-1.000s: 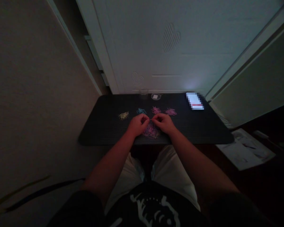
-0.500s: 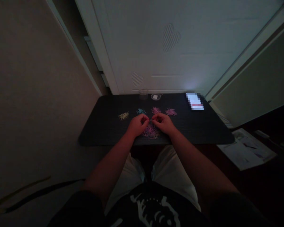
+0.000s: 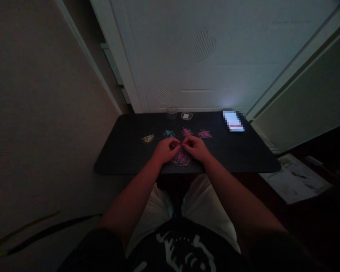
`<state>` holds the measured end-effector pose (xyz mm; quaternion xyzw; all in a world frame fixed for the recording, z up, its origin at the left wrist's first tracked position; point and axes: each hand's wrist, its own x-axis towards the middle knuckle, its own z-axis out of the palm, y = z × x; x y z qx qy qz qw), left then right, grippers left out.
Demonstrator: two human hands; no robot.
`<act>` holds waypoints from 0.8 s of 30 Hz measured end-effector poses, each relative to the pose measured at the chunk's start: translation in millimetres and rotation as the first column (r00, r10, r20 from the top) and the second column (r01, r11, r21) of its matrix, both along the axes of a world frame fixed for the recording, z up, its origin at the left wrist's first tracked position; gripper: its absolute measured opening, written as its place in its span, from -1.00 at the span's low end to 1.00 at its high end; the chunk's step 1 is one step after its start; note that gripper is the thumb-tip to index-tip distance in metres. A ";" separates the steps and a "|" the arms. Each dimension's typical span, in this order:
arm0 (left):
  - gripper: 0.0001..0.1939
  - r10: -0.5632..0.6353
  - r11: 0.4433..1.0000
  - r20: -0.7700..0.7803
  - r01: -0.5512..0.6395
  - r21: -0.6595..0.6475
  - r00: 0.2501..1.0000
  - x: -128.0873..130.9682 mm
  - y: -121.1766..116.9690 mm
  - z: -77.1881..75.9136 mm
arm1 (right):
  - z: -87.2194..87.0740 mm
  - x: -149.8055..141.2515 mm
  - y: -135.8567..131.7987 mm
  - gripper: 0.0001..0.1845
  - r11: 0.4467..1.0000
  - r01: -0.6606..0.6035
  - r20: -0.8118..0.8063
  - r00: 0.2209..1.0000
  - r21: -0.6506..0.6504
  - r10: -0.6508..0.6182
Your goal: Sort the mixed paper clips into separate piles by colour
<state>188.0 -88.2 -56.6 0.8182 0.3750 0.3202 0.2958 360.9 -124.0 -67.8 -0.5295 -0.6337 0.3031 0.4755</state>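
1. Table [image 3: 124,155]: bears the mixed pile [image 3: 181,158], at 6 o'clock from my fingertips.
2. Left hand [image 3: 163,151], right hand [image 3: 197,148]: fingers curled, nearly meeting; I can't tell what they grip.
3. Thin pieces [image 3: 184,161]: probably light, slippery; I'd pinch one mid-length.

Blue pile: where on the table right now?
In the head view, the blue pile sits left of center on the dark table, just beyond the left hand, between the pale yellow pile and the nearer of two pink piles.

A white door [image 3: 170,49] with striped hearts stands behind the dark table [image 3: 124,151] in dim light.
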 end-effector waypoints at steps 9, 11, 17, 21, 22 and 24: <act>-0.85 -0.007 0.999 -0.026 0.008 0.041 1.000 -0.1 0.8 1.9 | 1.2 0.3 0.2 -0.92 1.000 -0.006 0.018 1.000 -0.005 0.006; -0.85 -0.004 0.999 -0.013 0.004 0.034 1.000 -0.2 0.6 2.3 | 1.3 0.3 0.1 -0.91 1.000 -0.001 0.001 1.000 -0.004 0.001; -0.85 0.011 1.000 0.012 -0.011 0.021 1.000 -1.0 0.9 2.2 | 1.7 -0.7 0.0 -0.90 0.999 0.046 -0.058 0.997 -0.014 -0.047; -0.86 0.046 0.999 0.044 -0.047 0.012 0.998 -1.5 1.7 0.4 | 3.7 -1.0 -0.3 -0.89 0.998 0.061 -0.095 0.994 -0.011 -0.062; -0.86 0.051 0.999 0.049 -0.051 0.008 0.998 -1.4 1.8 0.0 | 4.4 -1.1 -0.5 -0.89 0.998 0.059 -0.093 0.994 -0.011 -0.060; -0.84 0.042 0.999 0.043 -0.042 0.000 0.998 -0.8 1.5 -0.7 | 5.7 -1.4 -1.0 -0.90 0.999 0.039 -0.073 0.997 -0.011 -0.040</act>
